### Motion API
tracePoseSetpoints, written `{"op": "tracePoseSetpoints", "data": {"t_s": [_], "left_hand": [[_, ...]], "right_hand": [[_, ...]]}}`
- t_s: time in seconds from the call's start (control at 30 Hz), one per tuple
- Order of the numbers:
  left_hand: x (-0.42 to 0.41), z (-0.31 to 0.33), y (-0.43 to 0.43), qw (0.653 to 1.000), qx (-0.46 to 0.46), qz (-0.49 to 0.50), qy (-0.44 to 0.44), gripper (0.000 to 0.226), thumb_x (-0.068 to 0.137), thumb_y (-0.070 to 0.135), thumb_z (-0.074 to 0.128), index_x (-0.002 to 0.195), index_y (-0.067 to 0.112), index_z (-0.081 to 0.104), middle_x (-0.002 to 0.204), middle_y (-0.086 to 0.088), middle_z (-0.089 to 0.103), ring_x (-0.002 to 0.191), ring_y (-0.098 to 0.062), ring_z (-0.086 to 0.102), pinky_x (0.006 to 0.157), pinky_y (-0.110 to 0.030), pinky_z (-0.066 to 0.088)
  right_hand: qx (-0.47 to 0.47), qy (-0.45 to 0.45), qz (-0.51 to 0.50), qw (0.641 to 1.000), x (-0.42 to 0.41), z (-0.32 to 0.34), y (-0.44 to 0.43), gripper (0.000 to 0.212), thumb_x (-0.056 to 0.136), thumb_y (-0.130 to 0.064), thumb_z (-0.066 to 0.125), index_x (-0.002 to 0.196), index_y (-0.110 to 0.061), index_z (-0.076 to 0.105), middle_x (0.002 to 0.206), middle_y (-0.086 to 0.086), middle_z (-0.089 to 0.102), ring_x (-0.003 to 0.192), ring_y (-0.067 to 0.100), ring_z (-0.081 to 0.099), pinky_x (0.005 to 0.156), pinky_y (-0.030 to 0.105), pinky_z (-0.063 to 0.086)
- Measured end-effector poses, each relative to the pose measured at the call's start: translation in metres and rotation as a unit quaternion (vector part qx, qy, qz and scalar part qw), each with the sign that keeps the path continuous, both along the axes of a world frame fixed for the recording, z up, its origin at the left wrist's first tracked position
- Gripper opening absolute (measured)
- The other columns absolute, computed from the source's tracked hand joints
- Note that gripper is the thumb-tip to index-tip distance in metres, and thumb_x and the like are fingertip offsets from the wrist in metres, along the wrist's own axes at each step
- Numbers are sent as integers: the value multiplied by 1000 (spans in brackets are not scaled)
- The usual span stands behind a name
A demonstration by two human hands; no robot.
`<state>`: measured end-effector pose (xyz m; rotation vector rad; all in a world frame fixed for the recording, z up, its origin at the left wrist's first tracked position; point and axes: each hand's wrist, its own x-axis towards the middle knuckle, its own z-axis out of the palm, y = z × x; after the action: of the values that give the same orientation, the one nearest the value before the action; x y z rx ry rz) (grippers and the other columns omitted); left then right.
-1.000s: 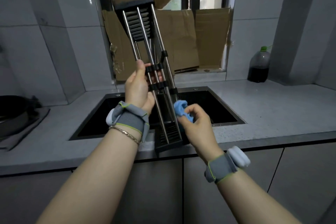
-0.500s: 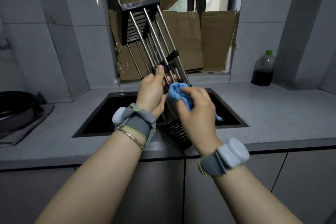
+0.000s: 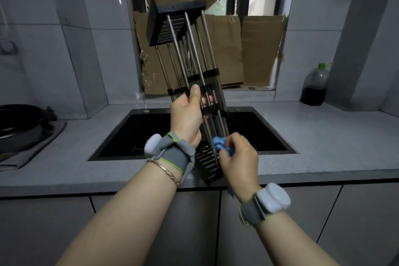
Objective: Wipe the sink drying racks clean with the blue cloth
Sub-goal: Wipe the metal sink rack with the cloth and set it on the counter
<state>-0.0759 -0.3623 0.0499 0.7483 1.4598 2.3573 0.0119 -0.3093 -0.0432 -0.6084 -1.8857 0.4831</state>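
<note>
The drying rack, steel rods between two black slatted end pieces, stands tilted over the front edge of the sink, its lower end resting on the counter lip. My left hand grips the rods near the middle, thumb up. My right hand pinches the bunched blue cloth against the rods just above the lower end piece. Most of the cloth is hidden inside my fingers.
A black sink is set in the grey counter. A dark pan sits on a cloth at the left. A plastic bottle of dark liquid stands at the back right. Cardboard fills the window behind.
My right hand has slid the blue cloth down the rods from the middle to the lower end. The rack stays held in my left hand, tilted a little further left.
</note>
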Motion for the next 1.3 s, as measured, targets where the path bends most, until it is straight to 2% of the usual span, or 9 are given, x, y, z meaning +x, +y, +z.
{"op": "tracePoseSetpoints", "data": {"t_s": [0.1, 0.3, 0.47, 0.6, 0.73, 0.9, 1.0, 1.13, 1.3], "left_hand": [[7, 0, 2, 1000, -13, 1, 21, 35, 94, 42, 48, 91, 8, 54, 92, -17, 60, 85, -26, 57, 87, -59, 47], [12, 1, 5, 1000, -3, -6, 20, 38, 92, 44, 49, 91, 6, 55, 90, -17, 60, 83, -27, 58, 85, -58, 48], [8, 0, 11, 999, 15, 29, 5, 34, 92, 42, 50, 83, 9, 54, 85, -14, 59, 82, -25, 58, 87, -55, 49], [9, -5, 15, 999, 5, 34, 4, 37, 87, 47, 50, 81, 11, 55, 85, -15, 61, 82, -26, 59, 86, -57, 48], [9, -5, 13, 999, 14, 40, -1, 35, 95, 41, 48, 75, 13, 53, 85, -16, 63, 84, -28, 61, 86, -55, 49], [9, -4, 9, 998, 18, 50, 15, 37, 84, 50, 49, 73, 14, 52, 86, -19, 63, 84, -30, 62, 86, -59, 49], [9, -8, 8, 998, 24, 56, 22, 36, 88, 47, 48, 75, 14, 55, 92, -24, 65, 92, -39, 64, 86, -60, 49], [11, -9, 9, 999, 28, 44, 14, 34, 94, 42, 47, 77, 14, 54, 86, -16, 61, 84, -29, 61, 86, -60, 50], [13, -2, 7, 998, 44, 35, -16, 36, 100, 30, 44, 72, 11, 57, 79, -10, 68, 85, -28, 65, 85, -48, 53]], "right_hand": [[18, 92, 2, 996, -6, 35, 2, 10, 74, 4, 65, 80, -3, 61, 84, 6, 54, 72, 15, 50, 66, 20, 39], [55, 140, -8, 989, -11, 42, 2, 8, 72, 2, 61, 80, -1, 60, 84, 9, 53, 70, 7, 44, 64, 17, 36], [6, 44, -64, 997, 5, 1, 2, 16, 73, -2, 66, 81, -7, 53, 72, 5, 60, 64, 26, 55, 65, 28, 33], [-22, -51, -135, 989, 9, 1, 11, 12, 80, -20, 66, 87, -12, 59, 77, -3, 54, 83, 23, 43, 72, 31, 20], [28, 31, -116, 992, -1, 15, 7, 9, 71, -13, 69, 74, -5, 65, 70, 9, 61, 70, 32, 51, 62, 36, 41], [67, 86, -156, 982, -13, 46, 3, 14, 69, -22, 68, 71, -8, 67, 71, 7, 61, 74, 33, 52, 67, 35, 28], [24, 93, -158, 983, -15, 44, 0, 12, 72, -20, 73, 74, -9, 68, 78, 5, 62, 84, 31, 49, 72, 34, 22], [-49, 128, -142, 980, -17, 46, -4, 11, 73, -18, 72, 72, -10, 65, 80, 0, 61, 91, 25, 47, 72, 29, 16], [-45, 54, -111, 991, -9, 46, -2, 7, 79, -19, 66, 81, -12, 67, 89, -6, 62, 98, 18, 42, 70, 26, 11]]}}
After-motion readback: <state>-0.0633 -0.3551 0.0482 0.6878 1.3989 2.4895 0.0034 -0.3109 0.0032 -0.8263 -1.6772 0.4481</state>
